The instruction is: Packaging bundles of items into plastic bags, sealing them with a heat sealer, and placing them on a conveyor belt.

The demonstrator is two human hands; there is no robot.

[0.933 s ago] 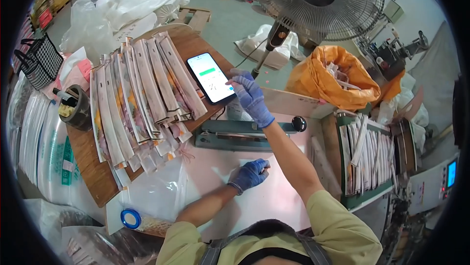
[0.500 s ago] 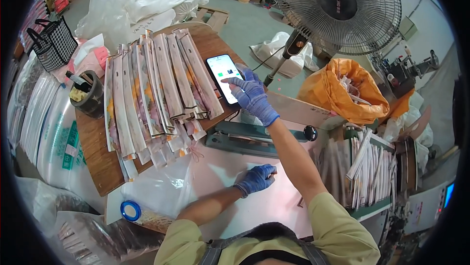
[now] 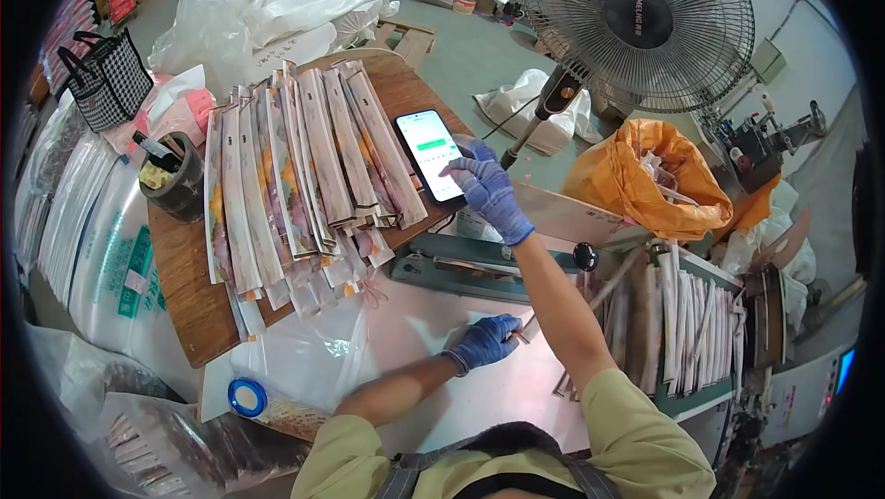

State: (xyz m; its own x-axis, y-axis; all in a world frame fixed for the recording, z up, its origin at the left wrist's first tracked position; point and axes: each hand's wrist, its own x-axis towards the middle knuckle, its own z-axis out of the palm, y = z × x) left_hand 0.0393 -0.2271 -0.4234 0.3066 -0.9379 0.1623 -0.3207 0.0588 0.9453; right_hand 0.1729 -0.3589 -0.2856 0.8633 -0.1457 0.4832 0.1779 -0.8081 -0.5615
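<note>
A phone [image 3: 431, 153] with a lit screen lies on the wooden board, right of the long narrow printed packages [image 3: 318, 144]. My right hand [image 3: 487, 193], in a blue knitted glove, reaches over it with the index finger at the screen and holds nothing. My left hand [image 3: 484, 344], also gloved in blue, is closed low over the pale tabletop [image 3: 419, 315]. From its fingers a narrow pale stick-like piece [image 3: 525, 331] points right and passes behind my right forearm. A long green hand sealer [image 3: 452, 264] with a black knob lies between my hands, partly hidden by that forearm.
On the right stands a green rack [image 3: 687, 398] of thin pale strips, with an orange sack [image 3: 645, 176] and a standing fan [image 3: 638, 20] beyond it. A dark cup [image 3: 175, 181] with tools sits at left, and a blue tape roll [image 3: 247, 397] near the front edge.
The phone's screen content differs, and my right fingertip has shifted slightly down and right. The pale stick-like piece now shows at my left hand; the view has shifted slightly.
</note>
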